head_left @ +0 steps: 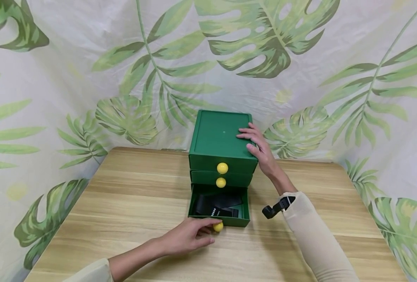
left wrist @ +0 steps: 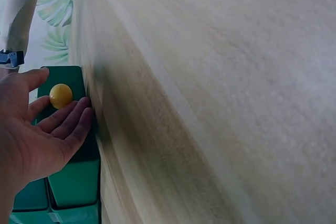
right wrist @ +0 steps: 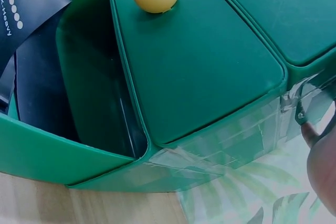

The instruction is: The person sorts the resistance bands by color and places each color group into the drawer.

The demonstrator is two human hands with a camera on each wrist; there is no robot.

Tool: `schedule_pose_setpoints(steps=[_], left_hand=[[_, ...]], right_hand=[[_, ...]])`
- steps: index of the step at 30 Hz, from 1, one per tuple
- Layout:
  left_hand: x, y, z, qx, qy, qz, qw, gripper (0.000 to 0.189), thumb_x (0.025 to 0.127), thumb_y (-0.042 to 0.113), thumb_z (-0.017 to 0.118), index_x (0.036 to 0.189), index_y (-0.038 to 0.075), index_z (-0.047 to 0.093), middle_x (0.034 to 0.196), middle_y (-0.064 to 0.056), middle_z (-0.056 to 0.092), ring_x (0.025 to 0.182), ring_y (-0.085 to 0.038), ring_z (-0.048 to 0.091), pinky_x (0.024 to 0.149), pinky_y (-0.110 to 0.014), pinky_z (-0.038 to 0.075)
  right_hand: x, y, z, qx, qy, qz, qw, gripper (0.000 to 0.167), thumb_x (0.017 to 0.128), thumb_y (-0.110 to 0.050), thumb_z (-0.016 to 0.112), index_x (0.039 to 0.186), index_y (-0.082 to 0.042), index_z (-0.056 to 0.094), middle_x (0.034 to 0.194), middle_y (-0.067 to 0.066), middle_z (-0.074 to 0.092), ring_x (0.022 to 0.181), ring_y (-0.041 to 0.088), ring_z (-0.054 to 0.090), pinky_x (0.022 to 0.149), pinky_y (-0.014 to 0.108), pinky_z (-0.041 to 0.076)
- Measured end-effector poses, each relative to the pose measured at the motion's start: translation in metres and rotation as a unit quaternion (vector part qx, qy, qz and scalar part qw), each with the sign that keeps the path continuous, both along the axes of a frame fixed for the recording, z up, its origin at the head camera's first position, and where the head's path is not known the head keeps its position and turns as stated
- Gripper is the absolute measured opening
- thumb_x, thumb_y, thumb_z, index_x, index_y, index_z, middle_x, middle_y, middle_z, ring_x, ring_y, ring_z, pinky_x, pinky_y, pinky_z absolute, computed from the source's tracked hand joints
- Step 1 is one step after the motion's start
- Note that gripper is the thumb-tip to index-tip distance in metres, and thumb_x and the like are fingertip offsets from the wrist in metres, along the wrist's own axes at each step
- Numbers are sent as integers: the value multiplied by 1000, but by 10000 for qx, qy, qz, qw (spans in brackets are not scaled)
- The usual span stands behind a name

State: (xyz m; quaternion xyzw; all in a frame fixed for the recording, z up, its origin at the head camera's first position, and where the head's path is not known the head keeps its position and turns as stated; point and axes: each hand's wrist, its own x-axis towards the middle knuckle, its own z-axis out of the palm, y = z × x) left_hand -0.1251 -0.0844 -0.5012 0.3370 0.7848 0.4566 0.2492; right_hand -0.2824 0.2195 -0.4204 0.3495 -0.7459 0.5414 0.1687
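A green three-drawer box (head_left: 222, 135) stands on the table, with its bottom drawer (head_left: 243, 222) pulled out. Inside that drawer lies a flat black exercise band (head_left: 208, 205), folded over, its white dots and "X-Heavy" print legible in the right wrist view. At the drawer's front, my left hand (head_left: 185, 237) has a fingertip against the round yellow knob (head_left: 218, 227). In the left wrist view the other fingers (left wrist: 71, 121) extend loosely beside the knob, not wrapped around it. My right hand (head_left: 259, 145) rests over the box's top right edge, fingers spread on the lid.
The upper two drawers are closed, each with a yellow knob (head_left: 222, 168). Clear tape (right wrist: 220, 148) covers part of the box's side. The wooden table (head_left: 134, 188) ends at a leaf-printed curtain (head_left: 180, 47) behind. A black strap (head_left: 279, 206) hangs at the right wrist.
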Motion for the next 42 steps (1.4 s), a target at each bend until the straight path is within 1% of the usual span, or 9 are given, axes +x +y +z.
schedule_pose_setpoints(steps=[2,6,12,19,23,28,32,38,42], left_hand=[[-1,1,-2,28,160,21,9999,48,104,18,70,150,10,58,140,-3,67,120,-20,70,98,-27,58],[-2,3,-6,95,495,129,9986,44,102,14,73,145,10,62,135,-3,70,114,-14,72,97,-28,59],[-3,7,-8,158,769,495,9957,35,99,13,77,134,12,71,125,-2,75,102,-5,73,89,-27,61],[-5,11,-10,78,1277,858,9881,28,98,11,77,125,17,76,111,2,79,93,-1,73,82,-24,61],[-6,14,-10,49,1504,1045,9831,24,97,12,78,121,19,78,104,4,80,88,2,72,78,-22,60],[-6,17,-10,-73,1763,1288,9759,22,96,14,80,117,21,80,98,8,80,84,4,71,76,-21,59],[-8,19,-12,-126,1858,1431,9720,23,94,15,82,116,22,80,98,7,80,84,3,72,75,-21,59],[-13,22,-13,-89,1960,1521,9687,24,94,16,83,117,22,81,101,7,80,84,3,72,76,-21,59],[-16,23,-14,8,1815,1572,9707,24,94,14,83,117,21,81,103,5,80,85,1,73,77,-21,59]], right_hand=[[0,0,0,9,-15,2,10000,40,104,-8,45,135,5,66,154,25,51,162,35,14,130,57,3],[-1,0,0,17,-15,-33,10000,40,105,-12,44,134,5,66,153,24,51,162,34,14,131,56,3],[-1,0,0,19,11,-86,10000,40,106,-12,44,133,5,67,153,24,52,162,34,15,131,55,4],[-2,0,-1,10,-25,-96,10000,40,105,-10,43,133,5,67,152,24,52,162,34,15,131,56,3],[-1,0,-1,27,-25,-126,9999,41,106,-12,42,134,4,67,153,23,52,162,32,16,131,55,4],[-1,0,-2,10,18,-146,9999,41,106,-13,42,133,3,68,153,22,53,162,32,17,131,54,5],[-2,0,-3,-28,52,-131,9999,41,105,-13,42,132,3,68,152,23,53,162,33,17,131,54,5],[-2,0,-4,-57,64,-135,9999,40,105,-12,43,132,4,68,152,23,53,162,32,17,131,54,5],[-2,0,-4,-27,69,-168,9998,40,106,-13,42,132,2,69,152,21,54,161,32,18,131,54,6]])
